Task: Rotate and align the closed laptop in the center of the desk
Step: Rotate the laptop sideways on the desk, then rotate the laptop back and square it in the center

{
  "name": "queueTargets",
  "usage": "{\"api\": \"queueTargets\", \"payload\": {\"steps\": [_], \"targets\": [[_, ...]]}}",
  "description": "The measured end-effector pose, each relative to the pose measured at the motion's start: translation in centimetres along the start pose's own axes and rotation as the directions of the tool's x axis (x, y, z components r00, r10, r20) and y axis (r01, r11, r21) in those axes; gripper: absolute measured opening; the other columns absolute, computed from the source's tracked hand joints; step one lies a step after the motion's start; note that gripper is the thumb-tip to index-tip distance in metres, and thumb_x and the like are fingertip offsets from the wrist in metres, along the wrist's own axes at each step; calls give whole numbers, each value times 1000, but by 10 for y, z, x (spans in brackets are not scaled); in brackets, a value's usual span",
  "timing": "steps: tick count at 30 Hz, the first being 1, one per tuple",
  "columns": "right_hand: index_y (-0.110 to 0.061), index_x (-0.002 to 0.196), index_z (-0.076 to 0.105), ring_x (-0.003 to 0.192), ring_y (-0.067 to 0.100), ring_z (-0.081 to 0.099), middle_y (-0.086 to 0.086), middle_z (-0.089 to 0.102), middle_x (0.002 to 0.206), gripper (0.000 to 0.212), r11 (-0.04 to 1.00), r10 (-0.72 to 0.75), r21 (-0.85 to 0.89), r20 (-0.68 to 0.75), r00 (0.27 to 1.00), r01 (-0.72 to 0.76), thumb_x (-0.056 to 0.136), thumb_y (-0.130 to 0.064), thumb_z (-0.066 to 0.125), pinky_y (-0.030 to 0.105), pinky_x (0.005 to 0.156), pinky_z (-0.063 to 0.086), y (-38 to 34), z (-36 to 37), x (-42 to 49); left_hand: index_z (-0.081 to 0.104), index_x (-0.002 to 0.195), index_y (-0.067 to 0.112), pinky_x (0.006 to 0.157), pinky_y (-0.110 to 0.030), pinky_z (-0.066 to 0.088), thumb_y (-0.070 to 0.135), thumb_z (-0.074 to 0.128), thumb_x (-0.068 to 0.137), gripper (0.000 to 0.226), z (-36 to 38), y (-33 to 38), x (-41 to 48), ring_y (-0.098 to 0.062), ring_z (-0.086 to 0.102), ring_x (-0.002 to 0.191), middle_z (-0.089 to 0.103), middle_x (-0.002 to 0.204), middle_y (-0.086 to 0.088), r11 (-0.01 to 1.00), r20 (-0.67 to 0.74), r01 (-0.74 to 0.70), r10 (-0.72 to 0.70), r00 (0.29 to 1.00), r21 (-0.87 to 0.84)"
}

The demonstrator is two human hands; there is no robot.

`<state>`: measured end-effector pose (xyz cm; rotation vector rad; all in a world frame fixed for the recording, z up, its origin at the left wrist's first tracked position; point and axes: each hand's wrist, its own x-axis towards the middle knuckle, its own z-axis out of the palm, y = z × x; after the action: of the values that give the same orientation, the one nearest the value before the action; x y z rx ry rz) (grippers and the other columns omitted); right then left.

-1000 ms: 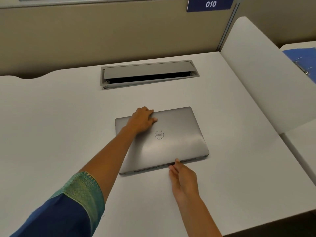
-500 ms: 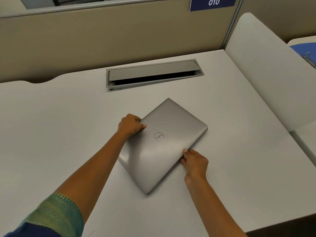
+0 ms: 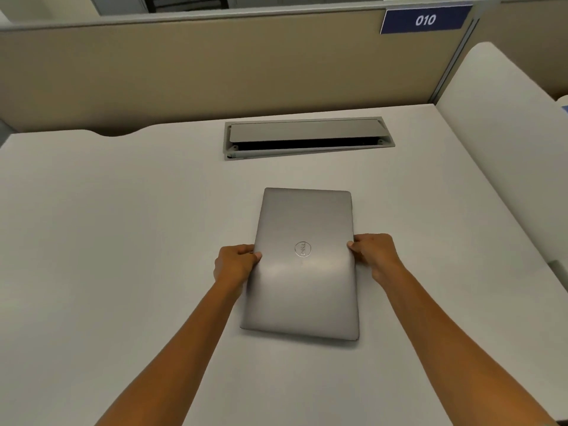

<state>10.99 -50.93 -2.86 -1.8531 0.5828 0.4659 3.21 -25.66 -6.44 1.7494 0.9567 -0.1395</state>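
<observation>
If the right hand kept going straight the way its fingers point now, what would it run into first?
The right hand points left, its fingers already gripping the long right side of the laptop. The laptop is what it meets at once; beyond it, on the opposite side, is the left hand.

A white counter (image 3: 123,241) fills most of the frame, with a grey cable hatch (image 3: 307,138) set into it at upper centre. Behind it runs a beige partition (image 3: 199,66) bearing a blue sign (image 3: 425,20) reading 010 at upper right, and a white side divider (image 3: 504,142) curves along the right edge.
</observation>
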Motion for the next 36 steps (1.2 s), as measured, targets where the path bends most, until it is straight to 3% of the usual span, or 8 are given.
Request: {"api": "queueTargets", "payload": {"steps": [12,16,20,24,27,31,34,36], "targets": [[13,102,67,99,38,67,28,69,109,26,992,-25,-127,32,999,29,80,-1,67,48,95,53,-18,-4,20,68,116,11,92,-46,56,19,74,81,37,7,6,-6,-30,68,90,71,112,-12,998,-25,13,-14,1000,-65],[6,107,66,82,26,68,21,70,105,27,996,-2,-85,69,998,8,81,0,64,32,73,58,-15,-4,26,68,116,8,87,-44,59,17,76,80,38,4,5,-7,-30,69,87,71,103,-12,999,-1,15,-15,1000,-35],[15,107,62,109,43,62,33,64,114,32,999,-9,-41,24,1000,10,79,0,66,51,101,47,-13,-9,15,71,106,9,88,-40,57,25,76,78,32,-7,22,1,-28,70,90,73,95,-10,977,80,-69,53,995,201],[-6,117,66,112,25,61,12,66,120,33,977,-55,203,-55,997,65,84,-7,66,36,103,45,8,-18,-32,59,126,13,93,-35,47,32,63,88,43,-9,60,10,-27,61,114,65,126,-7,809,71,-327,337,939,487],[-14,118,65,102,14,63,2,67,113,31,914,-8,400,-146,989,66,87,-6,62,23,86,49,45,-13,-84,58,129,12,99,-40,46,26,56,92,39,1,89,23,-29,57,119,59,135,-10,680,174,-505,496,851,532],[1,128,53,93,23,57,18,58,111,38,670,288,726,-63,955,-155,90,5,54,25,81,55,79,11,-137,62,124,11,101,-43,48,20,54,93,33,25,122,42,-32,58,118,61,132,-11,551,329,-606,522,787,574],[8,124,53,96,27,51,32,58,103,37,519,468,786,67,881,-336,88,2,60,40,102,45,86,30,-149,60,125,6,101,-44,46,21,54,93,35,48,137,54,-35,55,120,59,132,-15,441,446,-659,497,744,609],[12,115,57,97,27,54,24,62,96,33,484,501,786,113,858,-385,87,-4,64,38,100,45,87,39,-146,57,124,1,101,-45,45,20,52,95,35,62,142,60,-36,54,120,57,132,-18,391,513,-681,454,728,620]]}}
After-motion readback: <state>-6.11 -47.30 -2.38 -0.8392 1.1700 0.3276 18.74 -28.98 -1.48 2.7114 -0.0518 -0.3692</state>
